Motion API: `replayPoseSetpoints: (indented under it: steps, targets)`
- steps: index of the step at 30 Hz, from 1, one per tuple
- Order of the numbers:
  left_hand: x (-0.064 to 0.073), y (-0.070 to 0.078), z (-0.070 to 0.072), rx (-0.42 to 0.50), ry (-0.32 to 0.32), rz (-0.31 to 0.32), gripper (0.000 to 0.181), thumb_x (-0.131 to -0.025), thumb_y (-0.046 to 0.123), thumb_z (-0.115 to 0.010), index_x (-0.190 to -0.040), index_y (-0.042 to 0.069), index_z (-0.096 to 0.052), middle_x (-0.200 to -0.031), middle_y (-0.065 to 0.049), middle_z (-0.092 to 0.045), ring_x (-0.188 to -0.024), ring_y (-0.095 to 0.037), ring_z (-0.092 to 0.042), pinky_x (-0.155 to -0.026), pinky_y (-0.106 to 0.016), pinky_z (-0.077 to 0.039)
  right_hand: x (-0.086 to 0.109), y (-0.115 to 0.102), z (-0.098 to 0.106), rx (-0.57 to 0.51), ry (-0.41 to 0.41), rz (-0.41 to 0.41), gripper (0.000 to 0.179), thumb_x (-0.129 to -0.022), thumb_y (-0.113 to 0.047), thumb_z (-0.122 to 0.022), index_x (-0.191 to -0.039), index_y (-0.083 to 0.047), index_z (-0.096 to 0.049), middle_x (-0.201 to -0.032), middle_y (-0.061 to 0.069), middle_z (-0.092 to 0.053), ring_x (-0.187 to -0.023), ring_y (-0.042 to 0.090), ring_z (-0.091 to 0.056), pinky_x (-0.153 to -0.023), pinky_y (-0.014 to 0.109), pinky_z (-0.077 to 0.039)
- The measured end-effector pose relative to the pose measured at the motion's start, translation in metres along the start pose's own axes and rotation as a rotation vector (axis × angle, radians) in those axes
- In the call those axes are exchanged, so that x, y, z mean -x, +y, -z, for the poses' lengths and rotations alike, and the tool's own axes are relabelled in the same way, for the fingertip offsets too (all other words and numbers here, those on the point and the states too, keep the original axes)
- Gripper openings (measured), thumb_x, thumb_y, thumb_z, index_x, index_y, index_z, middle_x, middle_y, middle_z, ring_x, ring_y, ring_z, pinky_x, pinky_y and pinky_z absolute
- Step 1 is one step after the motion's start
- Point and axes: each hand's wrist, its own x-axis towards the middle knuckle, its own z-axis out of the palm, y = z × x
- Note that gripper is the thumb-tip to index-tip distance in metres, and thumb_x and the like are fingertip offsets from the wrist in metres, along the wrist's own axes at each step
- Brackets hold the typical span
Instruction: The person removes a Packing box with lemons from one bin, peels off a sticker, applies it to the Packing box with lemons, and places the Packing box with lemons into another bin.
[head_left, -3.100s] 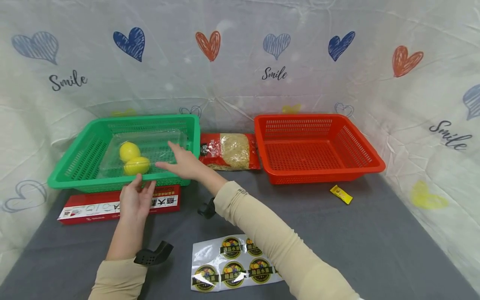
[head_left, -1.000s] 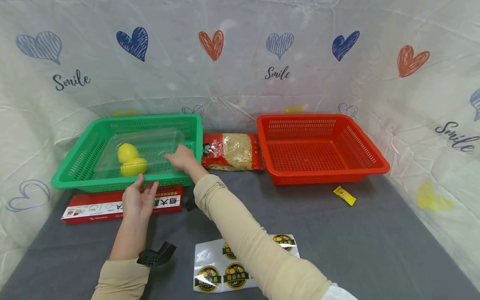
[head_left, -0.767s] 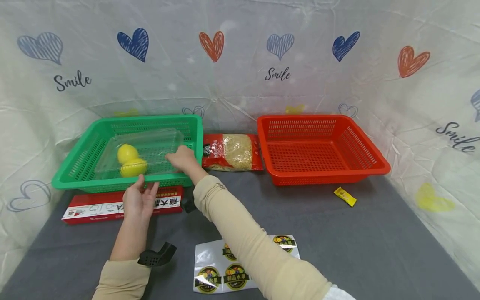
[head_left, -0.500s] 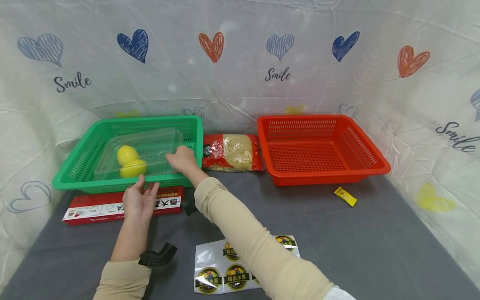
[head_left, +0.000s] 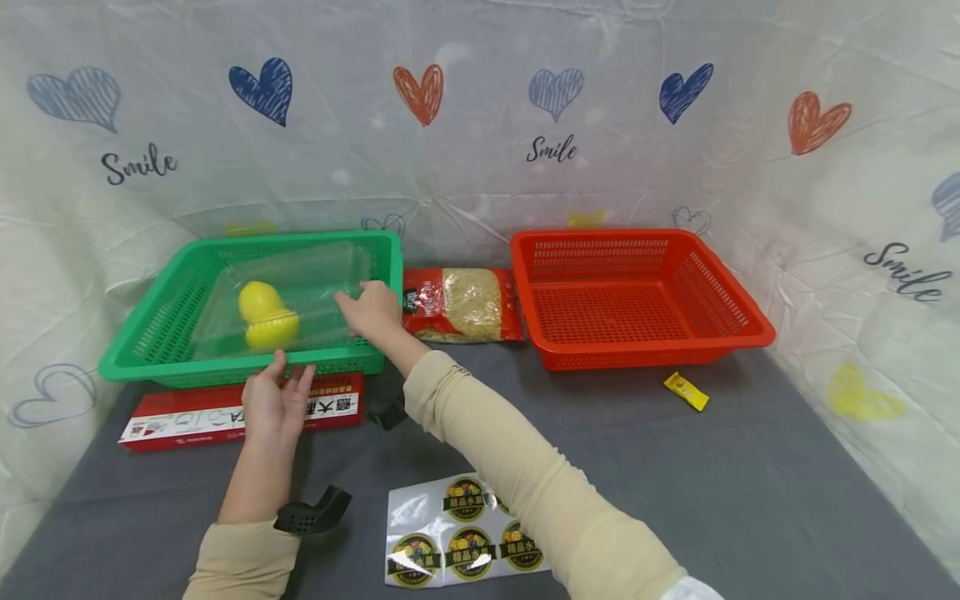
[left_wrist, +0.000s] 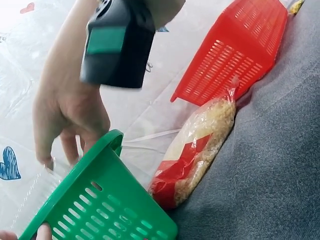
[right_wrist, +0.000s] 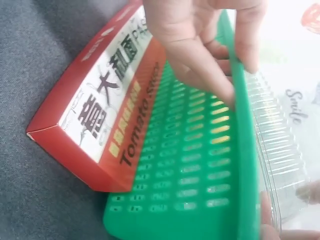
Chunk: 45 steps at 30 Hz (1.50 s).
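Observation:
A clear plastic container (head_left: 322,267) with two lemons, one behind (head_left: 258,300) and one in front (head_left: 272,331), sits tilted in the green basket (head_left: 120,367), its right end raised. My right hand (head_left: 375,315) pinches the container's right edge; the right wrist view shows its fingertips (right_wrist: 270,231) on the clear plastic. At the basket's front rim is my left hand (head_left: 273,408). The right wrist view shows that left hand (right_wrist: 200,45) gripping the rim, thumb over the top and fingers against the outer wall.
A red pasta box (head_left: 180,417) lies before the green basket. Between the baskets sits a bag of pale dry food (head_left: 471,304). The red basket (head_left: 750,329) stands right, a small yellow packet (head_left: 686,391) before it. A sticker sheet (head_left: 431,533) lies near the front.
My right hand has come down to the container's right edge and taken hold of it. Since half a second ago that end has risen slightly. My left hand has stayed at the rim.

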Motion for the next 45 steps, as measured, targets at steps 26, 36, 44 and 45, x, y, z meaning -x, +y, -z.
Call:
replayPoseSetpoints:
  steps: [26, 36, 44, 45]
  targets:
    - [-0.001, 0.001, 0.000, 0.002, 0.002, 0.008, 0.074, -0.090, 0.013, -0.054, -0.144, 0.031, -0.007, -0.132, 0.006, -0.028, -0.122, -0.012, -0.033, -0.099, -0.029, -0.034, 0.017, 0.005, 0.068, -0.280, 0.049, 0.051, 0.037, -0.089, -0.024, -0.057, -0.124, -0.011, -0.058, -0.104, 0.004, -0.064, -0.048, 0.018, -0.062, -0.051, 0.031, -0.052]
    - [-0.001, 0.001, 0.000, 0.007, 0.011, 0.008, 0.066, -0.089, 0.012, -0.056, -0.141, 0.023, -0.017, -0.119, 0.003, -0.032, -0.115, -0.012, -0.037, -0.097, -0.030, -0.036, 0.030, 0.015, 0.101, -0.365, 0.009, 0.072, 0.040, -0.089, -0.021, -0.054, -0.126, -0.006, -0.055, -0.115, 0.007, -0.061, -0.059, 0.022, -0.065, -0.053, 0.031, -0.053]
    - [0.000, 0.002, 0.002, 0.003, -0.017, -0.002, 0.059, -0.089, 0.012, -0.055, -0.137, 0.023, -0.021, -0.120, 0.003, -0.033, -0.116, -0.013, -0.037, -0.096, -0.030, -0.038, 0.045, 0.023, 0.126, -0.263, -0.018, 0.073, 0.039, -0.088, -0.024, -0.055, -0.125, -0.012, -0.057, -0.117, 0.004, -0.060, -0.063, 0.018, -0.065, -0.057, 0.030, -0.053]
    - [0.000, 0.002, 0.002, 0.007, -0.020, -0.004, 0.057, -0.090, 0.012, -0.054, -0.136, 0.022, -0.023, -0.120, 0.003, -0.034, -0.116, -0.013, -0.037, -0.096, -0.030, -0.039, 0.047, 0.024, 0.129, -0.236, -0.012, 0.079, 0.038, -0.088, -0.025, -0.055, -0.124, -0.012, -0.058, -0.118, 0.003, -0.060, -0.061, 0.017, -0.063, -0.056, 0.028, -0.051]
